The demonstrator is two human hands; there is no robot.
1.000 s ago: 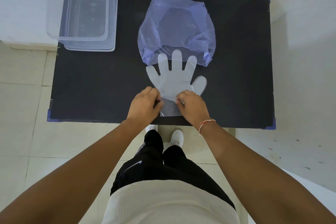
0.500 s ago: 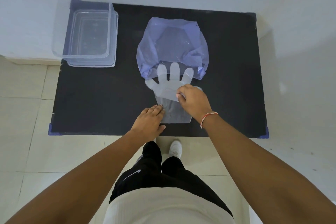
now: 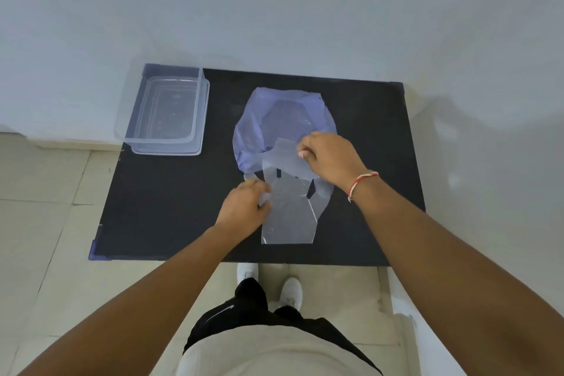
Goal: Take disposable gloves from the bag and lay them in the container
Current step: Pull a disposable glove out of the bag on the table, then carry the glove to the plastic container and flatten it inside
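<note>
Both hands, left (image 3: 244,207) and right (image 3: 328,159), pinched on clear glove (image 3: 290,217) beside bag (image 3: 283,119).

left hand (image 3: 247,207) motion-blurred, glove (image 3: 290,214) fingers hidden under right hand (image 3: 331,159), both elbows cut off

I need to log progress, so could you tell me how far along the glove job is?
Done: one clear glove is out of the purple bag, lying on the black table. In hand: the right hand pinches its finger end, the left hand holds its side. Left: the clear container looks empty.
</note>
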